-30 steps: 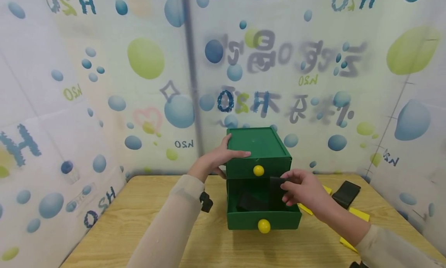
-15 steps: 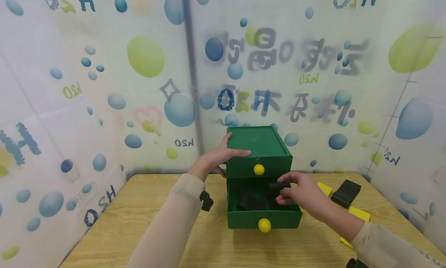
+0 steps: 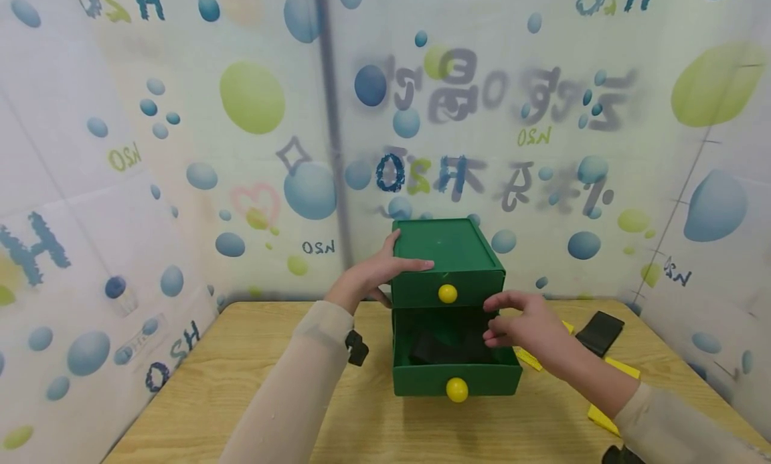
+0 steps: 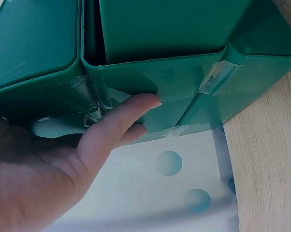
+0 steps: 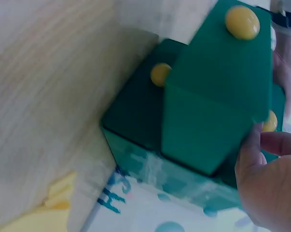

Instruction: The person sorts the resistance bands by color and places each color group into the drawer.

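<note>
A green drawer cabinet (image 3: 446,246) stands on the table, its middle drawer (image 3: 421,382) pulled out by a yellow knob (image 3: 457,390) side toward me. Dark black pieces (image 3: 430,347) lie inside that drawer; their kind is too dark to tell. My left hand (image 3: 379,270) rests on the cabinet's upper left edge, thumb along the top; in the left wrist view the left hand (image 4: 53,169) lays straight fingers against the green wall. Over the drawer's right side hovers my right hand (image 3: 530,323), fingers loosely bent and apart, nothing between them.
Right of the cabinet, a black flat object (image 3: 599,333) lies on the wooden table (image 3: 253,383). Several yellow pieces (image 3: 620,368) are around it, partly behind my right arm. A patterned curtain (image 3: 271,149) hangs behind the table.
My right hand has let a black piece go into the drawer. It dipped leftward over the drawer, then drew back slightly right. The left hand has stayed on the cabinet.
</note>
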`<action>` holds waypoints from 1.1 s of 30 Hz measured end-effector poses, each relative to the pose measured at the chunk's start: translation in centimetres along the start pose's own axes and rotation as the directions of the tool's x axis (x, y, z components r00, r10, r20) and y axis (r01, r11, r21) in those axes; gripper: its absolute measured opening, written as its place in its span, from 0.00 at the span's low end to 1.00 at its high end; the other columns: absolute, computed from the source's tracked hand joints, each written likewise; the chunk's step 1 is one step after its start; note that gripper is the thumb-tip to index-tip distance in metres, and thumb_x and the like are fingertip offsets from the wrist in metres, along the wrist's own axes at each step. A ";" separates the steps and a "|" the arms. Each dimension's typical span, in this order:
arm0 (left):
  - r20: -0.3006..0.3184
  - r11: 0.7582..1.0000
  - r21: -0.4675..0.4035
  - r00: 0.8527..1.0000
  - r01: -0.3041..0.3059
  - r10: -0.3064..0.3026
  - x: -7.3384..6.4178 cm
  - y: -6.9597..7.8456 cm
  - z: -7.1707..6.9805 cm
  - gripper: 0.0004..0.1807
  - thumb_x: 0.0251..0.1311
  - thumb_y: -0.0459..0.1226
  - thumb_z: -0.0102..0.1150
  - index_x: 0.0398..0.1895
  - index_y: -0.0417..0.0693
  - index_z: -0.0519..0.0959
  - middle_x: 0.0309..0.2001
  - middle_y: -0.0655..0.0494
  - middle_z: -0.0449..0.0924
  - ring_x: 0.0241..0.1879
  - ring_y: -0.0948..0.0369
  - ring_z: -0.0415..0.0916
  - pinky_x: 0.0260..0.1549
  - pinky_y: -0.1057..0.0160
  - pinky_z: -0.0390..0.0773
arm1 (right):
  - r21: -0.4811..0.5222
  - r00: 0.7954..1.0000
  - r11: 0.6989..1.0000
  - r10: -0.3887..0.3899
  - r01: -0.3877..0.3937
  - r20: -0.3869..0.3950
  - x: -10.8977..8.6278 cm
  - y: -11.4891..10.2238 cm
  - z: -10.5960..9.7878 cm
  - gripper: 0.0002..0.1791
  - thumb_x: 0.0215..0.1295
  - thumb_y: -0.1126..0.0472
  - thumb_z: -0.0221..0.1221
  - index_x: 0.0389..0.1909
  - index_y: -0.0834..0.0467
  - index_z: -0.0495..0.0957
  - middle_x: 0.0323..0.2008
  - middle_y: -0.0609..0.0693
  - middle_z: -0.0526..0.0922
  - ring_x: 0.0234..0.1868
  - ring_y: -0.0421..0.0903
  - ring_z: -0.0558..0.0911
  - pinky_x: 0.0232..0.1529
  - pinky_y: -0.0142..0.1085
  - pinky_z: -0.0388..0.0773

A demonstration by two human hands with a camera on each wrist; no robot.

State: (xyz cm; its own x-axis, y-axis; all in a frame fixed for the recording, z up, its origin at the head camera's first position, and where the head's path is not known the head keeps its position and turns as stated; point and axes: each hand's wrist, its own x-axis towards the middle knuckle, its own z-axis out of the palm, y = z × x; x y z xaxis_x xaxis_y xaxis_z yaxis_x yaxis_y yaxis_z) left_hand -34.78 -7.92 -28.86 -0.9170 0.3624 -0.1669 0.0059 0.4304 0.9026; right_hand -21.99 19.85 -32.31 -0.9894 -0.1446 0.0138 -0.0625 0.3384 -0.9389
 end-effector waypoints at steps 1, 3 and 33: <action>0.001 1.000 0.000 1.000 0.001 -0.001 0.0 0.0 0.0 0.67 0.59 0.62 0.74 0.85 0.84 0.30 0.89 0.49 0.37 0.81 0.35 0.57 0.49 0.31 0.86 | -0.002 1.000 1.000 -0.018 0.018 -0.002 0.0 -0.1 -0.4 0.20 0.75 0.69 0.57 0.64 0.70 0.72 0.53 0.64 0.80 0.39 0.48 0.90 0.47 0.38 0.91; 0.004 1.000 0.001 1.000 0.004 -0.004 0.0 0.0 0.0 0.67 0.59 0.62 0.74 0.85 0.84 0.30 0.89 0.49 0.37 0.81 0.35 0.56 0.49 0.31 0.86 | -0.005 0.999 0.999 -0.042 0.042 -0.021 0.2 -0.4 -1.4 0.20 0.76 0.68 0.57 0.64 0.70 0.71 0.54 0.65 0.79 0.40 0.48 0.89 0.47 0.37 0.91; 0.006 1.000 0.011 1.000 0.017 -0.018 -0.1 0.2 -0.2 0.67 0.59 0.63 0.74 0.85 0.85 0.29 0.89 0.49 0.38 0.81 0.36 0.57 0.49 0.33 0.87 | -0.303 0.989 0.942 0.128 -0.145 -0.075 2.9 15.5 -16.8 0.31 0.80 0.50 0.61 0.68 0.72 0.69 0.41 0.50 0.81 0.23 0.42 0.68 0.25 0.35 0.72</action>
State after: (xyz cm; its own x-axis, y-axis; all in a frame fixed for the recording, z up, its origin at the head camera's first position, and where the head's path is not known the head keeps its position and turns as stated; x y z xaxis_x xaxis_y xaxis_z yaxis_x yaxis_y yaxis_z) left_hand -34.72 -8.00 -28.58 -0.9144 0.3600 -0.1852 -0.0056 0.4460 0.8950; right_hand -28.05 40.31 -41.08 -0.9963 -0.0304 -0.0807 0.0444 0.6216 -0.7820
